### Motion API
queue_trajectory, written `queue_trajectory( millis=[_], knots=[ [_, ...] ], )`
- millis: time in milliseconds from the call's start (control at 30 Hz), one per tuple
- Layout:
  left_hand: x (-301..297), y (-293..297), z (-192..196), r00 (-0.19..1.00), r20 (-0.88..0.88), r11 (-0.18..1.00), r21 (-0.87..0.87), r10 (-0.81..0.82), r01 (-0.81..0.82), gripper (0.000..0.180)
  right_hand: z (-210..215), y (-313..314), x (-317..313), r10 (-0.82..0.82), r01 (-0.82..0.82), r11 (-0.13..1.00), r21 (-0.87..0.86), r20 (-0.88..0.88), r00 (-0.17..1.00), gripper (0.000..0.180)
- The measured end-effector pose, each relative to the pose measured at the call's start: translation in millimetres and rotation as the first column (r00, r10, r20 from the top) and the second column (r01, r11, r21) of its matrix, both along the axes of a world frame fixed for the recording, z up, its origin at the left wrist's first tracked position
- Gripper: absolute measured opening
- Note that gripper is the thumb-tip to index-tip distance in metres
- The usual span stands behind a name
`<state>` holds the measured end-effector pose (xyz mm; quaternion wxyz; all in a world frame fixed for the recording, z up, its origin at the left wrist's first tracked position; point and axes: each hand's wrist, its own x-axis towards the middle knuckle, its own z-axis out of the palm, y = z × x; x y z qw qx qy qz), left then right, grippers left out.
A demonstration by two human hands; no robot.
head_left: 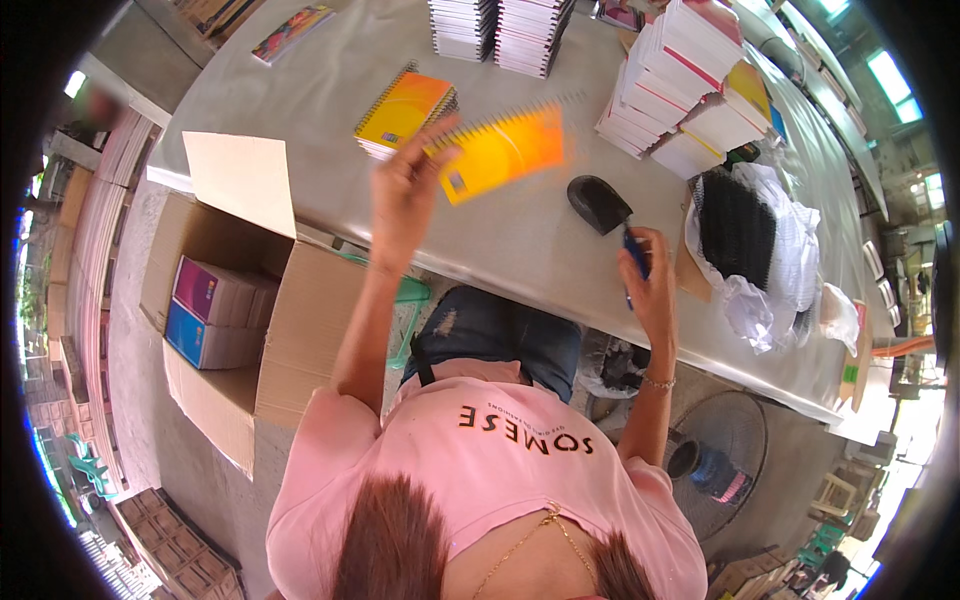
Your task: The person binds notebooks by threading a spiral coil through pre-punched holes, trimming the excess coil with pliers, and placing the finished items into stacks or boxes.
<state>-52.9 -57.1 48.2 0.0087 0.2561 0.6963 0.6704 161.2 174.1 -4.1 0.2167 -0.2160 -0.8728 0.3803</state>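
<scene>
My left hand (408, 178) grips a yellow and orange spiral notebook (512, 148) by one end, raised over the table and blurred by motion. Beside it lies a small stack of similar spiral notebooks (408, 108). My right hand (652, 285) is closed on a slim blue-handled tool (635, 258) at the table's front edge; its exact kind is hard to make out. Just beyond that hand rests a black rounded object (598, 203) whose kind I cannot tell.
An open cardboard box (308, 335) holding purple and blue books (200, 310) stands at the left. Tall stacks of spiral notebooks (525, 38) and unbound book blocks (665, 80) stand at the back. Black binding coils (735, 230) lie in white plastic on the right; a fan (745, 425) stands below.
</scene>
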Motion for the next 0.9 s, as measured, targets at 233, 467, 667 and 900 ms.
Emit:
queue_trajectory(
  millis=[233,467,667,900],
  knots=[
    [-99,-24,46,0.961,-0.255,0.987,-0.089,0.108,-0.135,0.033,-32,17,1,-0.258,0.268,0.867,0.421,-0.082,0.963,0.03],
    [-181,8,31,0.876,-0.359,0.856,-0.506,-0.322,0.108,0.036,-35,16,1,-0.291,0.283,0.854,0.437,-0.05,0.955,0.03],
    [-183,42,8,0.786,-0.388,0.732,-0.671,-0.482,0.117,0.035,-36,19,3,-0.31,0.297,0.852,0.431,-0.041,0.95,0.031],
    [-193,49,-26,0.727,-0.39,0.633,-0.77,-0.564,0.078,0.032,-33,17,1,-0.312,0.287,0.866,0.409,-0.006,0.95,0.033]
  ],
)
